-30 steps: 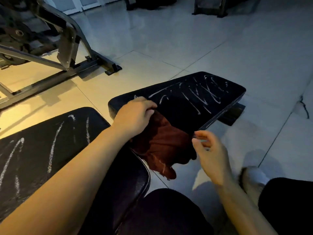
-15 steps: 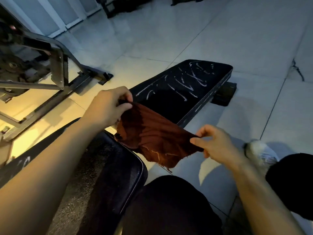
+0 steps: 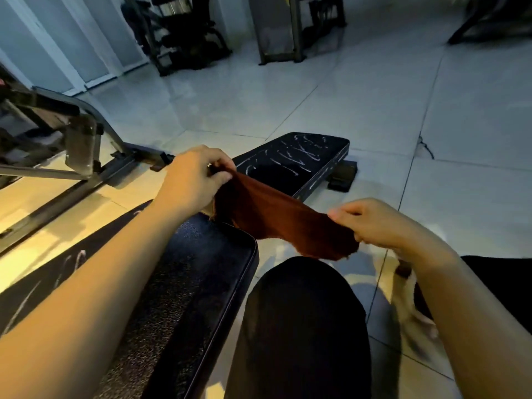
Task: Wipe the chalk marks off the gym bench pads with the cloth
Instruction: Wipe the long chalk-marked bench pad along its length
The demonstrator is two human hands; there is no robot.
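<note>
A dark red cloth [image 3: 276,214] hangs stretched in the air between my two hands. My left hand [image 3: 193,177] pinches its upper left corner, and my right hand [image 3: 380,223] pinches its lower right edge. Behind the cloth lies a black bench pad [image 3: 299,165] on the floor, streaked with white chalk marks. A second, larger black pad [image 3: 184,286] runs under my left forearm, with faint chalk marks near its left side.
A metal bench frame [image 3: 83,156] stands at the left on the tiled floor [image 3: 374,105]. Dark gym equipment [image 3: 187,30] lines the back wall. My dark-clothed knees [image 3: 302,326] fill the lower middle, with a foot at the right.
Both hands have lifted the cloth off the pad and pulled it out between them; my right hand went from empty to pinching its edge. The camera tilted up toward the room.
</note>
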